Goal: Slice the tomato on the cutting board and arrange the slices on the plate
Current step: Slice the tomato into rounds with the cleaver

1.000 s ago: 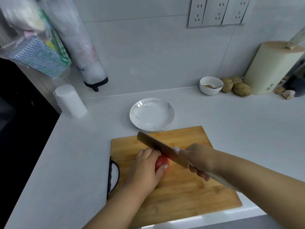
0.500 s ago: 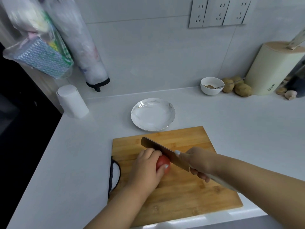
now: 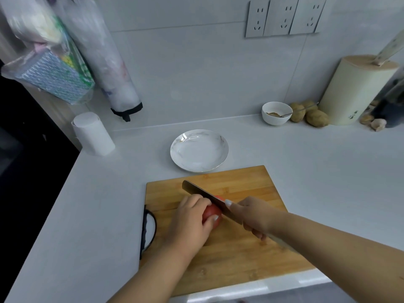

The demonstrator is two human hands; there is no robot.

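A red tomato [image 3: 211,215] lies on the wooden cutting board [image 3: 240,254]. My left hand [image 3: 192,221] covers its left side and grips it, with the thumb on its front. My right hand [image 3: 253,215] holds a knife [image 3: 203,194] by the handle, forefinger along the blade's spine. The blade rests across the tomato's right part, tip pointing to the far left; a sliver of red shows beyond it. A white plate [image 3: 199,150] with nothing on it sits just behind the board.
A white paper roll [image 3: 94,134] stands at the far left of the counter. At the back right are a small white bowl [image 3: 276,113] with a spoon, some potatoes [image 3: 310,114] and a cream knife block [image 3: 358,88]. The counter's left edge drops off into dark space.
The knife blade has sunk lower into the tomato. My left hand has stayed on the tomato.
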